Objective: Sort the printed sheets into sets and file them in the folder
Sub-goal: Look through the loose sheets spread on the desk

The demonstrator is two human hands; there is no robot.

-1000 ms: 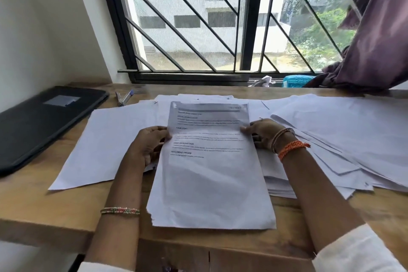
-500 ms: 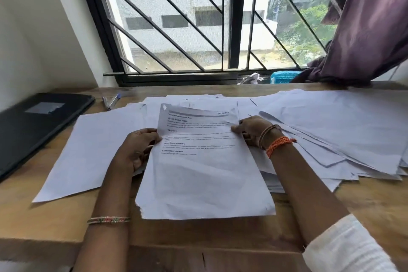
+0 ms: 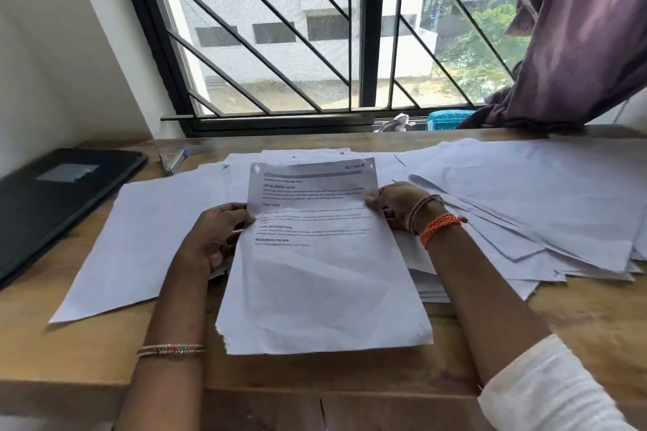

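A stack of printed sheets stands in front of me, its top tilted up and its lower edge near the wooden desk. The top page carries a grey header band and several lines of text. My left hand grips the stack's left edge, thumb on the front. My right hand holds the right edge the same way. Loose white sheets lie spread over the desk behind and to the right. A black folder lies closed at the far left.
A stapler with a pen lies near the folder's far corner. One large blank sheet lies left of my hands. The barred window and a purple curtain close off the back. The desk's front edge is just below my wrists.
The stack stays in both hands and has shifted only slightly, its lower edge a little squarer. The view has swung a little; nothing was picked up or let go.
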